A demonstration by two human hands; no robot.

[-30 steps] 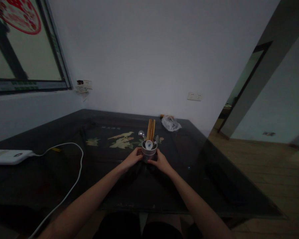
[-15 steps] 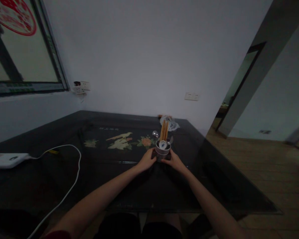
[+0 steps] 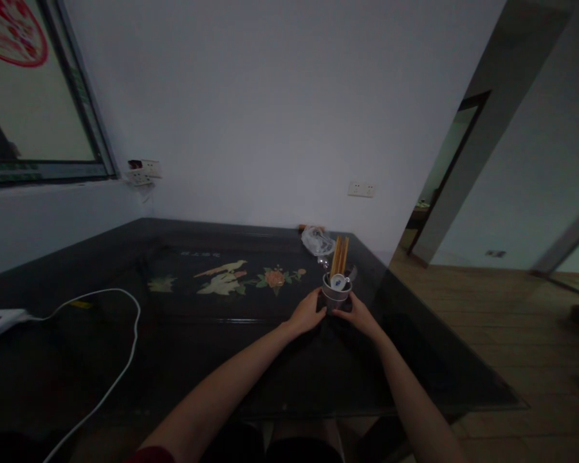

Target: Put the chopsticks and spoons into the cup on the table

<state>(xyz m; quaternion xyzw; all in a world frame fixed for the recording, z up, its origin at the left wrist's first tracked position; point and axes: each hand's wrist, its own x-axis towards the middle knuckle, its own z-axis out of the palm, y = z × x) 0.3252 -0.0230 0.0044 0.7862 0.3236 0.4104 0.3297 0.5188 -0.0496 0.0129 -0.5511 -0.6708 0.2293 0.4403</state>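
A greyish utensil holder [image 3: 336, 301] stands upright between my two hands, at the right of the dark table. My left hand [image 3: 309, 312] grips its left side, and my right hand [image 3: 358, 313] closes on the opposite side, thumb in front. Several light wooden chopsticks [image 3: 339, 256] stick up from it. A white spoon [image 3: 338, 282] with a blue mark rests at the rim, facing me. Shiny rounded metal spoon heads [image 3: 323, 262] show at the left of the chopsticks. The lower parts of these utensils are hidden inside the holder.
Behind the holder lies a crumpled clear plastic bag [image 3: 317, 240] near the wall. A bird-and-flower picture [image 3: 234, 278] decorates the tabletop [image 3: 183, 360]. At the left a white device [image 3: 0, 321] trails a white cable [image 3: 134, 334]. Wall sockets [image 3: 361, 189] sit above the table.
Both hands have moved the utensil holder to the right across the table, away from the flower picture. The camera view has turned slightly right.
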